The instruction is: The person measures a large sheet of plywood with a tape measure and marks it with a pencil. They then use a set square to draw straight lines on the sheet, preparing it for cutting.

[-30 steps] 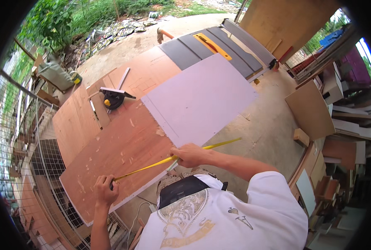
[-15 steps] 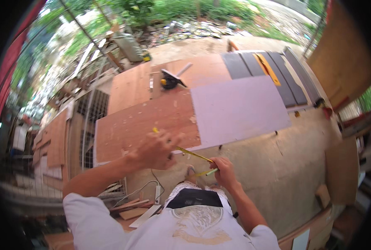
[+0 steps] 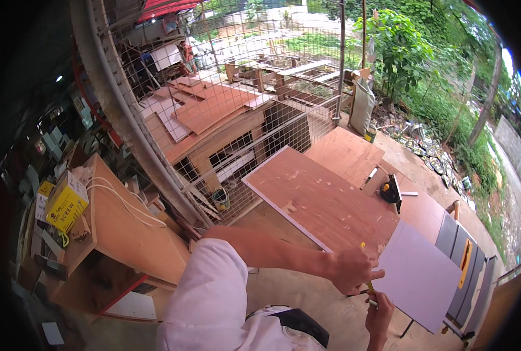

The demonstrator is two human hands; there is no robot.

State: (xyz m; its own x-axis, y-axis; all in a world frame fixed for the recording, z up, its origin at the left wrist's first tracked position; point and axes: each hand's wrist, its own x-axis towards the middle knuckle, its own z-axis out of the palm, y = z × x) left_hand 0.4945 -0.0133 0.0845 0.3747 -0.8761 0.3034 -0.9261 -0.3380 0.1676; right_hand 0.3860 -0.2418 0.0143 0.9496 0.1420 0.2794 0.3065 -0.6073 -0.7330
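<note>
My left hand (image 3: pixel 354 270) is closed around a yellow tape measure; a yellow bit of it pokes out above the knuckles, but most is hidden. A short stretch of yellow tape blade (image 3: pixel 370 285) runs down to my right hand (image 3: pixel 380 313), whose fingers pinch it. A slim pale stick like a pen (image 3: pixel 373 303) also sits in the right fingers. Both hands are close together, over the near edge of a lilac panel (image 3: pixel 421 272). Beside it lies a worn reddish-brown plywood sheet (image 3: pixel 331 196) with a pale edge.
Behind the sheets rests a black tool with a yellow part (image 3: pixel 391 190). An orange-yellow spirit level (image 3: pixel 465 263) lies across dark grey strips at right. At left are a wire mesh fence (image 3: pixel 237 111), a wooden cabinet (image 3: pixel 134 234) and a yellow box (image 3: pixel 67 202) on it.
My view has swung left, bringing the mesh fence and cabinet into sight. My hands have come closer together, and the tape stretch between them is shorter.
</note>
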